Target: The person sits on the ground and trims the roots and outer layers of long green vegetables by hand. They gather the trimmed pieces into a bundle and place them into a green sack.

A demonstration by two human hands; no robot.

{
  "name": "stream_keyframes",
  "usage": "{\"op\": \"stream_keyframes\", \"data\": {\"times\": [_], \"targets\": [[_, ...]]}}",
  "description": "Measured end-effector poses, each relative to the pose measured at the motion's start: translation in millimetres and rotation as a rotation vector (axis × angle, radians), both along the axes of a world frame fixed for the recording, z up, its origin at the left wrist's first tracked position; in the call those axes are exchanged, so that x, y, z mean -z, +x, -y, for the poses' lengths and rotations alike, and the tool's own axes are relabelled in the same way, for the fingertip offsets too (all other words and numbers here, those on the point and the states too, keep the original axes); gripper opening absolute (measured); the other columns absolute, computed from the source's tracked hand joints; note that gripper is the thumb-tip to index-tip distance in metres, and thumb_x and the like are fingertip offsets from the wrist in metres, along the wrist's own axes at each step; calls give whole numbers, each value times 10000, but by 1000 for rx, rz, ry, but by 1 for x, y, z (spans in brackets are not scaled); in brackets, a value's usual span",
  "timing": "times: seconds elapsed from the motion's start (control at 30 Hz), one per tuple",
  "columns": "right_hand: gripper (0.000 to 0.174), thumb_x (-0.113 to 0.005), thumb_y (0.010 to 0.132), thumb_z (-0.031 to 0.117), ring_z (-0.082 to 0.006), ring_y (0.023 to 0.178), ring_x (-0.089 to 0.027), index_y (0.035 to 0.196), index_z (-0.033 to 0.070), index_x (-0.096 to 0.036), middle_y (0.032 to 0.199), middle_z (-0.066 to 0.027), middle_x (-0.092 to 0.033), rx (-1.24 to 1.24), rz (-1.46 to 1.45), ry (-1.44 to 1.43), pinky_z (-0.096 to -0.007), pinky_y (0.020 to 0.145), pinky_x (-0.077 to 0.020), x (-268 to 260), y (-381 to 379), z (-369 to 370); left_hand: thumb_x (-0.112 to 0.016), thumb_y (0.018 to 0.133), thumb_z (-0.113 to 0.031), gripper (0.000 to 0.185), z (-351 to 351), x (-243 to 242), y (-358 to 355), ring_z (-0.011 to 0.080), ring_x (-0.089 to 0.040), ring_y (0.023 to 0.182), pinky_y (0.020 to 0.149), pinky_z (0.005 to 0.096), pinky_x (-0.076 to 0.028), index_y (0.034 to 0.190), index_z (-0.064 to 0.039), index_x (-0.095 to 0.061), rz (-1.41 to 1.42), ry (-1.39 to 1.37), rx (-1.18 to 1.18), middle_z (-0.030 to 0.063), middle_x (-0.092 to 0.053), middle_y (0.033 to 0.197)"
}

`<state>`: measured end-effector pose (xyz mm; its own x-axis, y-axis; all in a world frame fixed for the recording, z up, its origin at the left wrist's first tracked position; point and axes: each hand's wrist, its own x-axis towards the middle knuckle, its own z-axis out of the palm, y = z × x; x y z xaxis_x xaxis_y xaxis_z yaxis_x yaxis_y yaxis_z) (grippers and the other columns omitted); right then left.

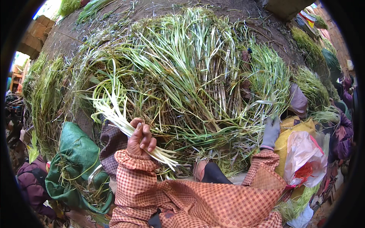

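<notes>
My left hand (141,138), bare, is closed around a small bundle of pale green stalks (121,121); their leafy tops point up and to the left, their pale ends down to the right. At the right, my right hand (270,132) wears a grey glove and reaches to the edge of the large heap of green stalks (182,71). A few pale stalks lie just above its fingertips; whether it grips any of them cannot be told. The heap spreads over the ground before me, with loose green and brown stems on it.
A green woven sack (77,159) lies at the left. At the right are a yellow sack (279,156) and a white plastic bag (305,154) with something red. Other people sit at both sides, one in a purple sleeve (345,136). More grass piles surround the heap.
</notes>
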<state>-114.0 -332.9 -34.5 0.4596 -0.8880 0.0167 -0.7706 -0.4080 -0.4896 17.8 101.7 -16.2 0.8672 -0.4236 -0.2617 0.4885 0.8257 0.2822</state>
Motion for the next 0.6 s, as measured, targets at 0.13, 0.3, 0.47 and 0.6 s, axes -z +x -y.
{"op": "stream_keyframes", "data": {"times": [0.13,0.3,0.47,0.6], "targets": [[329,-634,851,107,-251,977,-631,1173,78,-576,1074,-175,-638,-296,308,-303,-326,909,-511,-1,38,-55,-512,948,-155,154,14,-4,-4,87,-366,340,305,256,-367,1075,-69,-514,-104,156,-103,49,-535,616],[317,-630,858,319,-201,712,-637,1024,49,-628,872,-105,-671,-792,-488,9,-340,723,-533,22,119,-159,-549,930,-158,141,29,-12,-11,85,-342,336,311,255,-343,1041,-71,-546,-95,271,-13,31,-504,591],[275,-628,852,216,-120,713,-591,1048,23,-628,771,-82,-629,-694,227,782,-246,608,-493,9,83,-133,-569,916,-139,130,28,-19,-8,90,-342,330,315,256,-350,1029,-74,-560,-76,308,-22,39,-517,597],[233,-571,873,72,-92,603,-570,1093,7,-610,880,-99,-656,-427,1027,903,-193,476,-452,-26,46,-114,-607,890,-132,148,35,-16,-13,96,-343,325,317,246,-353,1016,-66,-567,-93,356,-17,53,-536,616]]}}
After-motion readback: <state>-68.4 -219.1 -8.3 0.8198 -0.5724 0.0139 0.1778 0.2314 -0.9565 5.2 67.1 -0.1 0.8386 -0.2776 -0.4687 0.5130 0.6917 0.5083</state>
